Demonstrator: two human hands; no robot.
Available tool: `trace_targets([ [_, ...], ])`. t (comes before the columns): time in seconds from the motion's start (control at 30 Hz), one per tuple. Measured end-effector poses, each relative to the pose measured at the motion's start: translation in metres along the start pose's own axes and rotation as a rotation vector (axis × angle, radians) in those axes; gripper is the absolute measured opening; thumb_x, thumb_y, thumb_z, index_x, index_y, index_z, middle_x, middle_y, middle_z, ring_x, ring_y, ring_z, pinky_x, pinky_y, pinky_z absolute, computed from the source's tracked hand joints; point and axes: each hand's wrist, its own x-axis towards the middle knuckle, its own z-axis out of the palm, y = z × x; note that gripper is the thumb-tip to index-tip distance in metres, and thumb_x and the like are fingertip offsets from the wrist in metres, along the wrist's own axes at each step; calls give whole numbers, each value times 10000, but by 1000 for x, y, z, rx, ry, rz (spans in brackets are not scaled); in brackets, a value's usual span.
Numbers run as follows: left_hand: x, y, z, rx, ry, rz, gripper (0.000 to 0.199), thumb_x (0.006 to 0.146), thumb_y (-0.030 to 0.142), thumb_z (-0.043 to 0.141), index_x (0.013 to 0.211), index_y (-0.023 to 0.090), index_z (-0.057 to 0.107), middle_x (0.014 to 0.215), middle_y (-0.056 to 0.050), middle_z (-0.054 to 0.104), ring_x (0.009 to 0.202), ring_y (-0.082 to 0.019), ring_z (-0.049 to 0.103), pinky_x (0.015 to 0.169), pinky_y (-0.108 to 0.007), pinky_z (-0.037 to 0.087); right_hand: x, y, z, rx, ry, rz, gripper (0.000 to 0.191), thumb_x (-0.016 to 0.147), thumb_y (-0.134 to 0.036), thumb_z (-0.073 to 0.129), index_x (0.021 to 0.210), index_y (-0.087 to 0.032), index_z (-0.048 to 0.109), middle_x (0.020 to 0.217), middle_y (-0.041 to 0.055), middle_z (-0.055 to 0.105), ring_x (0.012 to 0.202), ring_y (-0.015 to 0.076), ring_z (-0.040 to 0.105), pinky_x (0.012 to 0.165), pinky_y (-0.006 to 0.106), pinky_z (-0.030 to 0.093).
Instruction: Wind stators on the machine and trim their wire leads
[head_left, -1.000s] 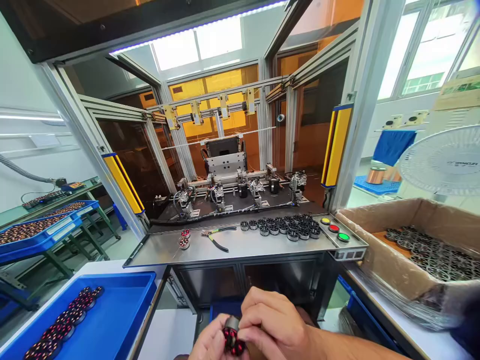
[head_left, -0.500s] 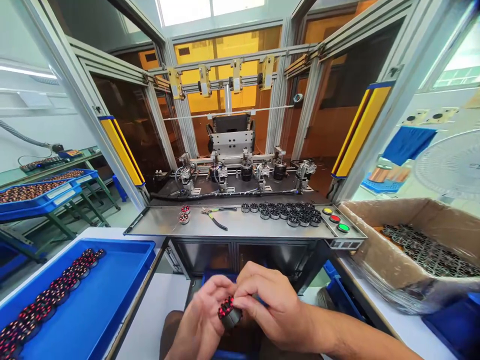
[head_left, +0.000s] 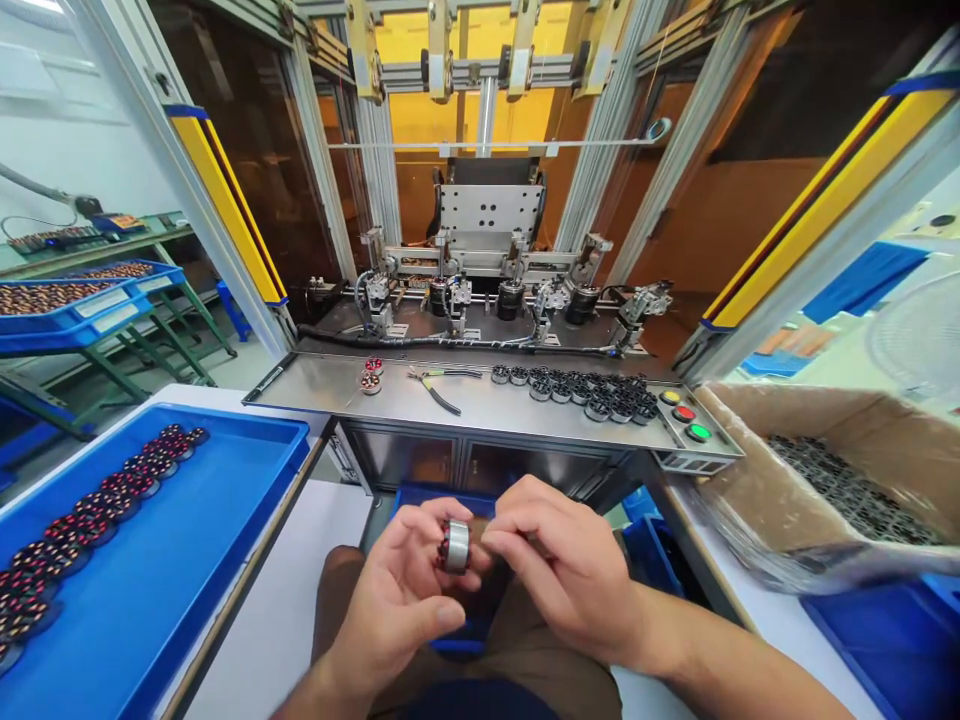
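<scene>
Your left hand (head_left: 409,590) has its fingers curled around a wound motor core (head_left: 456,547), its metal side showing. Your right hand (head_left: 566,570) pinches thumb to forefinger just beside it. Beyond, pliers (head_left: 439,392) lie on the metal shelf (head_left: 337,390), between two red-wound cores (head_left: 371,375) and many black cores (head_left: 577,391).

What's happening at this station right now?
A person's left hand holds a wound metal ring above the lap, with the right hand close beside it, fingertips pinched. On the metal ledge ahead lie two red-wound rings, pliers and a cluster of black rings. More wound rings sit in the blue tray at left.
</scene>
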Motion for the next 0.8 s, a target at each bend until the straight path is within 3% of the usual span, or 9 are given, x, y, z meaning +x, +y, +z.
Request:
trace_targets([
  [0.07, 0, -2, -1, -9, 53, 103, 352, 680, 186, 889, 889, 220, 608, 1180, -29, 637, 1116, -254, 689, 941, -352, 542, 1, 0, 1, 6, 19, 36, 173, 954, -120, 561, 814, -167, 649, 695, 25, 625, 638, 121, 594, 575, 224, 508],
  [0.13, 1, -5, -3, -8, 71, 148, 375, 677, 196, 895, 924, 238, 617, 1151, -28, 665, 1207, -279, 644, 1006, -393, 512, 3, 1, 2, 34, 15, 19, 163, 955, -126, 565, 821, -166, 649, 694, 28, 629, 644, 123, 603, 580, 227, 514],
  [0.23, 2, -10, -8, 40, 24, 41, 478, 695, 288, 895, 1101, 236, 647, 1178, -76, 686, 1160, -259, 661, 941, -334, 531, 4, 6, 4, 89, -21, -43, 150, 964, -131, 557, 850, -162, 649, 714, 41, 650, 671, 127, 608, 606, 234, 526],
  [0.33, 1, -12, -12, 69, -28, -63, 400, 754, 342, 848, 1090, 210, 675, 1155, -97, 690, 945, -208, 709, 781, -292, 562, 2, 10, 5, 105, -27, -61, 118, 958, -115, 566, 882, -155, 647, 725, 47, 657, 683, 127, 603, 617, 239, 525],
  [0.4, 1, -12, -13, 96, -11, -38, 292, 772, 314, 833, 1009, 212, 697, 1149, -87, 688, 874, -178, 700, 723, -274, 559, 2, 11, 5, 101, -5, -57, 98, 944, -103, 583, 888, -150, 648, 730, 51, 659, 684, 130, 604, 617, 244, 526],
  [0.53, 3, -11, -13, 218, 93, 123, 228, 730, 246, 865, 914, 210, 736, 1089, -76, 716, 1015, -194, 671, 830, -265, 539, 1, 6, 8, 76, 78, -17, 107, 932, -103, 605, 846, -146, 653, 713, 46, 657, 678, 131, 608, 616, 247, 531],
  [0.67, 7, -12, -17, 265, 119, 184, 239, 749, 233, 849, 964, 232, 745, 1095, -74, 737, 1074, -213, 670, 906, -307, 531, -4, -2, 14, 102, 193, 114, 130, 917, -105, 628, 800, -146, 668, 694, 25, 642, 656, 114, 605, 605, 222, 514],
  [0.8, 9, -12, -24, 247, 154, 181, 251, 766, 246, 835, 991, 223, 725, 1127, -92, 745, 1039, -233, 706, 905, -345, 548, -15, -4, 21, 367, 167, 426, 202, 917, -196, 659, 720, -151, 650, 657, 3, 609, 584, 93, 571, 532, 197, 476],
])
